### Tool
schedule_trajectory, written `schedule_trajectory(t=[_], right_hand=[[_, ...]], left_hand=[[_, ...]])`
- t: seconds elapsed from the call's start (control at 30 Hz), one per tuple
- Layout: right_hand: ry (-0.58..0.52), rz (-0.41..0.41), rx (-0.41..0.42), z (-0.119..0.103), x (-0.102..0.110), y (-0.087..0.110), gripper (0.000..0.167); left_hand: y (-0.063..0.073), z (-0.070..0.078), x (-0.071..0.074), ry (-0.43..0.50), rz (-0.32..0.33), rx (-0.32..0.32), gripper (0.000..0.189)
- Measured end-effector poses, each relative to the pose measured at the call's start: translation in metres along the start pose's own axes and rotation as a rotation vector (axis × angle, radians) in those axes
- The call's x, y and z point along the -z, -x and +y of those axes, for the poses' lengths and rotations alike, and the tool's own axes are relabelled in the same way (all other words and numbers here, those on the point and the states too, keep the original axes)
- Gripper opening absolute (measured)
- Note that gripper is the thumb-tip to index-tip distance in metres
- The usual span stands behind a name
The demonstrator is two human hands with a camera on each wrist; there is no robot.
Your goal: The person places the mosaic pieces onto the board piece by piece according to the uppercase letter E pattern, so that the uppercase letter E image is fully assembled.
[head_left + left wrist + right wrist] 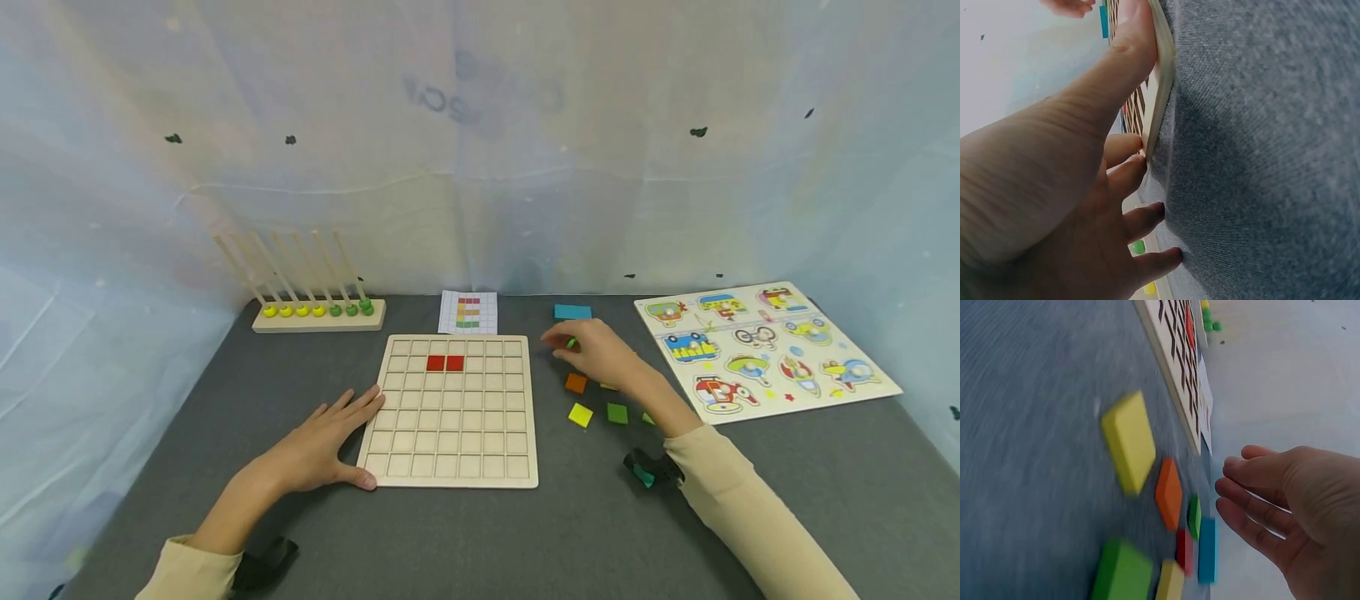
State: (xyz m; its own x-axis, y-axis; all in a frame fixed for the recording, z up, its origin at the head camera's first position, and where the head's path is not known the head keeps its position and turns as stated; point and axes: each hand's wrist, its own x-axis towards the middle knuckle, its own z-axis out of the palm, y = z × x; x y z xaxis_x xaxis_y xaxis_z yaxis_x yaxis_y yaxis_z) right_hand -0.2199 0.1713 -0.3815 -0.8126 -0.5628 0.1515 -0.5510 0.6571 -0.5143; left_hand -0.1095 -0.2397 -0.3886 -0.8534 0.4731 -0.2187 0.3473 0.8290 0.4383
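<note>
A wooden grid board lies in the middle of the table, with two red tiles side by side in its second row. The left hand rests spread at the board's left edge, its thumb by the near corner. In the left wrist view, the thumb lies along the board's rim. The right hand hovers right of the board over loose tiles, fingers loosely bent and nothing visible between them in the right wrist view. Beneath it are a green tile, an orange tile and a red tile.
Nearer lie a yellow tile and a green tile; a blue block is behind. A printed pattern card sits beyond the board. A peg bead counter stands back left, a picture puzzle board right.
</note>
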Motion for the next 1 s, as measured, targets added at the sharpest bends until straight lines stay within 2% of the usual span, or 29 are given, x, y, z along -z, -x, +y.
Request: schedule_trajectory(t=[0.23, 0.5, 0.63, 0.87, 1.0], right_hand=[[0.033, -0.015, -0.075, 0.019, 0.013, 0.016, 0.029], [0.047, -0.055, -0.07, 0.032, 0.013, 0.028, 0.029], [0.054, -0.055, -0.071, 0.031, 0.013, 0.028, 0.03], [0.061, -0.035, -0.077, 0.029, 0.014, 0.024, 0.045], [0.047, -0.036, -0.068, 0.028, 0.018, 0.024, 0.04]], left_hand=[[0.0, -0.002, 0.0, -0.011, 0.002, -0.006, 0.115], [-0.001, -0.001, -0.001, -0.005, -0.004, -0.004, 0.115], [-0.001, -0.002, -0.002, -0.004, -0.003, 0.002, 0.115], [0.0, -0.002, -0.003, -0.003, 0.006, 0.006, 0.116], [-0.001, -0.001, -0.003, 0.002, 0.006, 0.014, 0.116]])
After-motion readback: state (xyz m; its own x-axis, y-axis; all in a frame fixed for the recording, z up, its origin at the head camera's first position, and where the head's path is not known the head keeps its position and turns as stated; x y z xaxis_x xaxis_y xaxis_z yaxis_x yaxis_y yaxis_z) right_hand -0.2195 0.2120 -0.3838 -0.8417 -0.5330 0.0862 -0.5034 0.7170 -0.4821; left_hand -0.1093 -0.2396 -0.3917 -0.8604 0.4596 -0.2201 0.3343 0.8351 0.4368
